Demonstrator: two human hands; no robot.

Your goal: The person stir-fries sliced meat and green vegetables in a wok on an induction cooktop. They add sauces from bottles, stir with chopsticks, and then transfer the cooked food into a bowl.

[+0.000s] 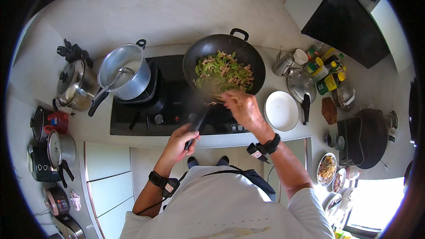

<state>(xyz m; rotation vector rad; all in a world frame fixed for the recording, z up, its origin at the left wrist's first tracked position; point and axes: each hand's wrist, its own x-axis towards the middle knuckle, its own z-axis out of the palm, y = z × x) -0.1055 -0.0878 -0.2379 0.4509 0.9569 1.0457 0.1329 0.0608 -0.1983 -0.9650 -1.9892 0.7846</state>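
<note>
A dark wok (pixel 190 60) stands over the right part of the black cooktop. Sliced green vegetable and pale meat pieces (pixel 224 71) lie in it. My left hand (pixel 181 142) is closed around the wok's long black handle (pixel 199 119). Over the wok's near rim, my right hand (pixel 241 108) has its fingers curled around a thin, light-brown utensil handle (pixel 217 97). Motion blur and the hand hide most of that utensil, so its kind is unclear. A white bowl (pixel 281 111) sits just right of my right hand.
On the left of the cooktop (pixel 172 122) stands an aluminium pot (pixel 134 79) with a ladle (pixel 114 81) in it. Right of the wok are a metal pitcher (pixel 282 64), a pot lid (pixel 300 84) and several seasoning bottles (pixel 327 83). A steel pot (pixel 78 86) stands far left.
</note>
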